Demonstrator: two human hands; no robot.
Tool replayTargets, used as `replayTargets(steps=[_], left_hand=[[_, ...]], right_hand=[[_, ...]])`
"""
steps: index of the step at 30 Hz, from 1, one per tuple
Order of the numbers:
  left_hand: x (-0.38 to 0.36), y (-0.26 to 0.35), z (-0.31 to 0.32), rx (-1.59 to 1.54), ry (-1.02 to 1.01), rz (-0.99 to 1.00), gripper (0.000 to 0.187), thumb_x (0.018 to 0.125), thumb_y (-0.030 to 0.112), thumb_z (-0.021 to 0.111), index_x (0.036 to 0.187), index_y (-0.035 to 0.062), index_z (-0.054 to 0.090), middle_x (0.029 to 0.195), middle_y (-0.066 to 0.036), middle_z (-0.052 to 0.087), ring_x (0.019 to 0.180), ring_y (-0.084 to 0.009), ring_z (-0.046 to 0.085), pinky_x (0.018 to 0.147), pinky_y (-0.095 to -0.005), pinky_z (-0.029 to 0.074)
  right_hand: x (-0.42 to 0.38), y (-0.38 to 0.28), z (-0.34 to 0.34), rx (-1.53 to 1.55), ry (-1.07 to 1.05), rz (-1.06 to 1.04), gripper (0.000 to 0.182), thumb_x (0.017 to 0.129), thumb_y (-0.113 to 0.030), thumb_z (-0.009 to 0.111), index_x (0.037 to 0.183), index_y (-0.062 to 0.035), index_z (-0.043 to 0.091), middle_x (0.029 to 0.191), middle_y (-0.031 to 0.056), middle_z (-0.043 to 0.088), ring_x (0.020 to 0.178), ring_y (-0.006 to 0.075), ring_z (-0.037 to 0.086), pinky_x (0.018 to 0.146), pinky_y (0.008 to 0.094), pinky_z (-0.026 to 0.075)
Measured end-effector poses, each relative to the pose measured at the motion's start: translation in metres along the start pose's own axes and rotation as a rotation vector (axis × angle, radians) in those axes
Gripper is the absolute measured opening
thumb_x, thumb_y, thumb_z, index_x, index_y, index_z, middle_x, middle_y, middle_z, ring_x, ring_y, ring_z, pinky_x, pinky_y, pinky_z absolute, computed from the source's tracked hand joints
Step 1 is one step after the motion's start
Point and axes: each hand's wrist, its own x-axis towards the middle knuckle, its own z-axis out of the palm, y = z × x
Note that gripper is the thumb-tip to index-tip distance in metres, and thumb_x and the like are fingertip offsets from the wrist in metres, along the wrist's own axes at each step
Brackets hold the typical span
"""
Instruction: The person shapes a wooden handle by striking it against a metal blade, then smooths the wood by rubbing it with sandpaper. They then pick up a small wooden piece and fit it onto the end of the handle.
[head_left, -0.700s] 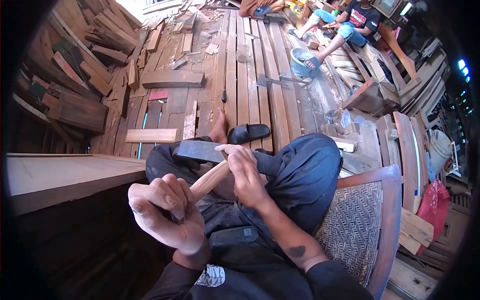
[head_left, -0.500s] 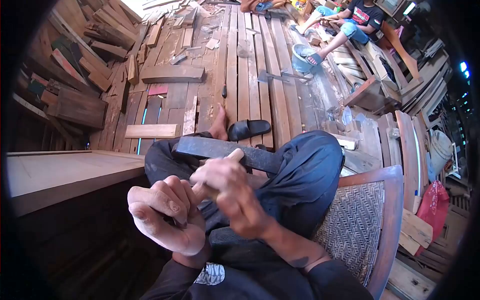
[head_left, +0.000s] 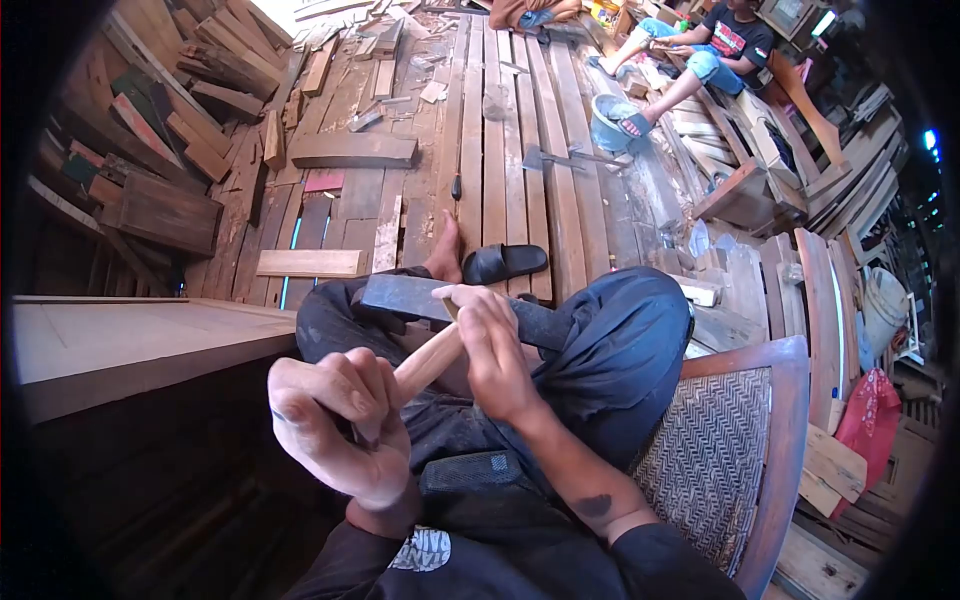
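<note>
- The wooden stick (head_left: 430,362) is on the near side of the long dark block (head_left: 400,296), tilted up toward it. Each hand has one end, maybe so the stick does not wobble.
- The long dark block lies across the bent legs (head_left: 630,335). The legs look like a little shelf under it, so it may not need a hand. I cannot tell if the stick touches it.
- The left hand (head_left: 335,415) is on the near side of the block, off to the left. It is closed on the low end of the stick, likely to hold it firm. Its fingers are curled in and its wrist is bent.
- The right hand (head_left: 493,350) is just beside the block, in front of part of it. It is closed around the high end, with its fingers pointing away from the chest. Maybe it is pressing there. What hides under the fingers, I cannot tell.
- The two hands are apart, with bare stick showing between them. The right arm reaches up and in toward the block.
- A black slipper (head_left: 505,264) is just past the block.
</note>
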Motion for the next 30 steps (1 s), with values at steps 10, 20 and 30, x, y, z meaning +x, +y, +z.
replayTargets(steps=[10, 20, 30], left_hand=[[0.0, -0.001, 0.001, -0.012, -0.04, -0.016, 0.049, 0.115, 0.047, 0.049, 0.087, 0.007, 0.047, 0.054, 0.002, 0.039, 0.044, -0.0078, 0.031, 0.042, -0.0246, 0.027], [0.002, 0.002, 0.001, -0.004, -0.026, -0.026, 0.048, 0.116, 0.046, 0.046, 0.088, 0.0073, 0.044, 0.055, 0.001, 0.037, 0.046, -0.0074, 0.03, 0.044, -0.0243, 0.028], [0.007, 0.0, -0.003, 0.005, 0.003, -0.044, 0.048, 0.117, 0.044, 0.046, 0.087, 0.0064, 0.043, 0.055, 0.002, 0.035, 0.046, -0.0088, 0.03, 0.044, -0.0265, 0.029]], right_hand=[[-0.003, 0.004, -0.006, 0.034, 0.011, -0.052, 0.037, 0.11, -0.017, 0.04, 0.129, 0.0, 0.067, 0.136, 0.0174, 0.065, 0.126, 0.0366, 0.057, 0.116, 0.0525, 0.035], [-0.003, 0.005, -0.004, 0.022, -0.036, -0.186, 0.038, 0.109, -0.021, 0.041, 0.124, 0.0012, 0.068, 0.131, 0.0172, 0.068, 0.126, 0.0337, 0.058, 0.115, 0.0497, 0.036], [-0.001, 0.002, -0.006, 0.013, -0.11, -0.15, 0.045, 0.11, -0.023, 0.041, 0.136, 0.0032, 0.066, 0.13, 0.0202, 0.067, 0.13, 0.0394, 0.057, 0.119, 0.0517, 0.034]])
